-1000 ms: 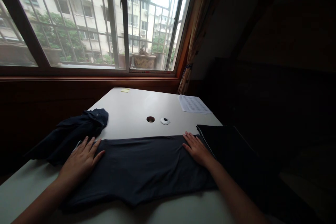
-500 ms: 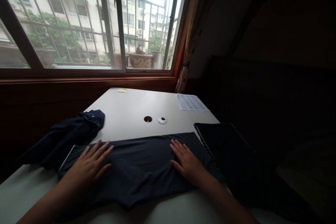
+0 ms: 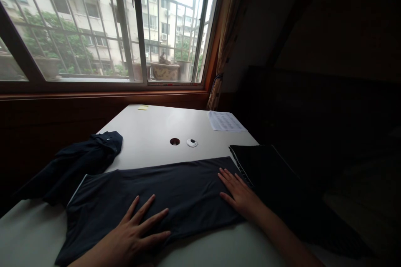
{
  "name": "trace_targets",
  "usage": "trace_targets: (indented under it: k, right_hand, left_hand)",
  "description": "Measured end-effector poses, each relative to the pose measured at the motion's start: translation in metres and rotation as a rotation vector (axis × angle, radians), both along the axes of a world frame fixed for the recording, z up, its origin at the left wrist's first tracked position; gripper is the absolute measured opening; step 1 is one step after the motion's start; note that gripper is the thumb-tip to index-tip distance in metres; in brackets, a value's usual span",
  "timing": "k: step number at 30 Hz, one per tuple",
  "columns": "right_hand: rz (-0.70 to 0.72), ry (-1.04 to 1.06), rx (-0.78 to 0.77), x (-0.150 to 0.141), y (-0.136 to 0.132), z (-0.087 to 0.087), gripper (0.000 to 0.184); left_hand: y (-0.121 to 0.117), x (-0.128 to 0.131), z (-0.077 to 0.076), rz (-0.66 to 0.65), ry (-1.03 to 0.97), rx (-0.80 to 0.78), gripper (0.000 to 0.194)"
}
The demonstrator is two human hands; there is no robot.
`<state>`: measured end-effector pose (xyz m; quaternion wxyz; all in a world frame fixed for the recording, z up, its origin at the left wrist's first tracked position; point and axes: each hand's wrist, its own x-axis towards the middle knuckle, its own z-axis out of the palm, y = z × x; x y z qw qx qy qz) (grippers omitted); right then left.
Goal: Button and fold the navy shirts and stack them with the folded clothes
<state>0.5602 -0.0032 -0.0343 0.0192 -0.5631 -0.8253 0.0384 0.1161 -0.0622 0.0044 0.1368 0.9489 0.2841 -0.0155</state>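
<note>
The left hand [image 3: 134, 229] has its grip open, digits spread apart, the fingertips on the dark grey cloth [image 3: 175, 192] at about 7 o'clock from the cloth's middle. The right hand [image 3: 239, 194] is at 3 o'clock, its grip also open, thumb apart from the fingers, lying palm down on the same cloth; neither grip is clamped on anything. The cloth lies spread out along the near part of the white worktop [image 3: 150, 127], with a few soft wrinkles and a pale strip along its 9 o'clock end. Taking its middle as the centre of the dial, a crumpled dark blue garment [image 3: 84, 162] with a small button lies near it at 10 o'clock, and a black cloth [image 3: 275, 183] with a light line on its edge sits right beside it at 3 o'clock. At 1 o'clock there is a round hole [image 3: 174, 142] in the worktop, with a round white cap [image 3: 192, 143] just beside it. Farther out are a yellow note [image 3: 143, 107] at 12 o'clock, printed papers [image 3: 227, 121] at 2 o'clock, and a barred window [image 3: 103, 29] beyond, around 11 to 12 o'clock.
</note>
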Motion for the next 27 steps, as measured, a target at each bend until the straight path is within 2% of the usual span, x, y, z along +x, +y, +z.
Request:
trace_targets:
  k: [3,6,10,13,15,17,22,27]
  right_hand:
    - [-0.045,-0.018,0.055,-0.011,0.004,0.002,0.069]
    - [-0.011,0.012,0.12,-0.048,0.006,0.008,0.067]
    - [0.138,0.072,0.069,-0.11,0.0,0.009,0.067]
    - [0.196,0.101,0.006,-0.128,-0.007,0.004,0.068]
    - [0.174,0.109,-0.01,-0.119,-0.01,0.0,0.069]
    - [0.12,0.107,-0.011,-0.098,-0.01,-0.002,0.069]
    - [-0.024,0.067,0.023,-0.035,-0.006,-0.006,0.069]
    - [-0.119,0.012,0.041,-0.005,0.001,-0.01,0.072]
  left_hand:
    - [-0.001,0.001,0.013,-0.004,-0.035,0.011,0.075]
    - [0.008,0.015,0.017,0.003,-0.098,0.063,0.061]
    - [0.03,0.041,-0.002,0.031,-0.17,0.167,0.051]
    - [0.041,0.05,-0.021,0.029,-0.146,0.194,0.055]
    - [0.042,0.049,-0.028,0.015,-0.121,0.18,0.061]
    - [0.04,0.044,-0.029,0.003,-0.116,0.16,0.065]
    - [0.035,0.036,-0.02,0.001,-0.102,0.077,0.065]
    - [0.033,0.039,-0.012,0.013,-0.063,0.001,0.065]
